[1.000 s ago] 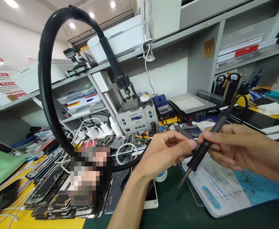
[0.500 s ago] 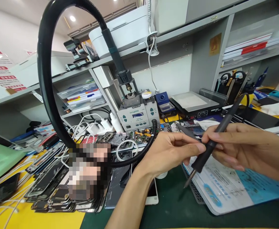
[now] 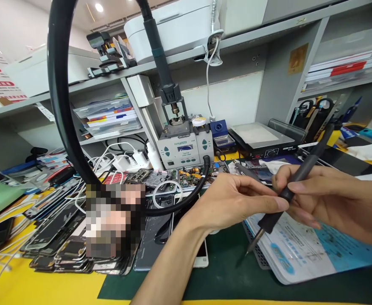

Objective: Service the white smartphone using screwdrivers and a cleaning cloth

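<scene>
Between both hands a dark soldering iron (image 3: 273, 218) slants down to the left, its metal tip over the green mat (image 3: 224, 271). My left hand (image 3: 236, 201) reaches across from below, thumb and fingers closed on the iron's grip. Higher up the handle, my right hand (image 3: 332, 199) is also closed round it. Under the right hand lies a stained white-and-blue booklet (image 3: 300, 250), on top of a dark perforated plate. Behind the fingers another grey pen-shaped tool (image 3: 247, 171) lies at the back, partly hidden.
A hot-air rework station (image 3: 186, 152) stands at the back, its thick black hose (image 3: 57, 84) looping across the left. Stacked phone parts (image 3: 50, 231) and white cables fill the left side. A hot plate (image 3: 262, 137) and blue iron stand (image 3: 219, 131) sit behind the hands.
The view has shifted slightly. Both hands and the iron sit a little further right in the picture, with the grip on the iron kept.
</scene>
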{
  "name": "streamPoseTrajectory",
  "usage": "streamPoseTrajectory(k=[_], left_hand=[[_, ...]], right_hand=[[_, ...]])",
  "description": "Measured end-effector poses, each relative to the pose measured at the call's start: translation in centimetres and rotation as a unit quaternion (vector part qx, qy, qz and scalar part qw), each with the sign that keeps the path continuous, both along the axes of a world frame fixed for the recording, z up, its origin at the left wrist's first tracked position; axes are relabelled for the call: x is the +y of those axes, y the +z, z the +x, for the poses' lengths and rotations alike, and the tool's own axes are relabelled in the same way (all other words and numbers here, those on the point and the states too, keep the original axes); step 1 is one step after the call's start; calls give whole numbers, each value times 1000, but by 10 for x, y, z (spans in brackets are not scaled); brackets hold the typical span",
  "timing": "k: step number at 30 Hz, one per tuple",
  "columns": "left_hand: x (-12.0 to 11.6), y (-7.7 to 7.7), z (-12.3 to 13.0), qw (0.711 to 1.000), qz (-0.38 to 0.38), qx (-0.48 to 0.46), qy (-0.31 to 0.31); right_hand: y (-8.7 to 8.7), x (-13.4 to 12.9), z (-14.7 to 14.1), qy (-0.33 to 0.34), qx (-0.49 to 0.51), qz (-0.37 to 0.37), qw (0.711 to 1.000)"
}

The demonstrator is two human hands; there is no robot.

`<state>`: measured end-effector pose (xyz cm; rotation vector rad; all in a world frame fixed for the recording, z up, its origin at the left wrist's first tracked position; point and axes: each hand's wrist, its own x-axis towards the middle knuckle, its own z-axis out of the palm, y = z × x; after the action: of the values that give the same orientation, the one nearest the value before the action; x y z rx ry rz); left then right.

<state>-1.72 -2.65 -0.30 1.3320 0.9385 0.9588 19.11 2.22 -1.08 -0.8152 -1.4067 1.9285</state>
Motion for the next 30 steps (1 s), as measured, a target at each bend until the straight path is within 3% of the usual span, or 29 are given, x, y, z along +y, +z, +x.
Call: streamPoseTrajectory(k=[4, 11, 30], left_hand=[[-1, 2, -1, 999, 5, 41, -12], [2, 0, -3, 998, -17, 48, -45], [5, -6, -4, 997, -2, 49, -65]], right_hand=[[2, 0, -1, -7, -7, 2, 1000], [-5, 5, 6, 50, -9, 16, 999], [-8, 4, 7, 27, -18, -22, 999]])
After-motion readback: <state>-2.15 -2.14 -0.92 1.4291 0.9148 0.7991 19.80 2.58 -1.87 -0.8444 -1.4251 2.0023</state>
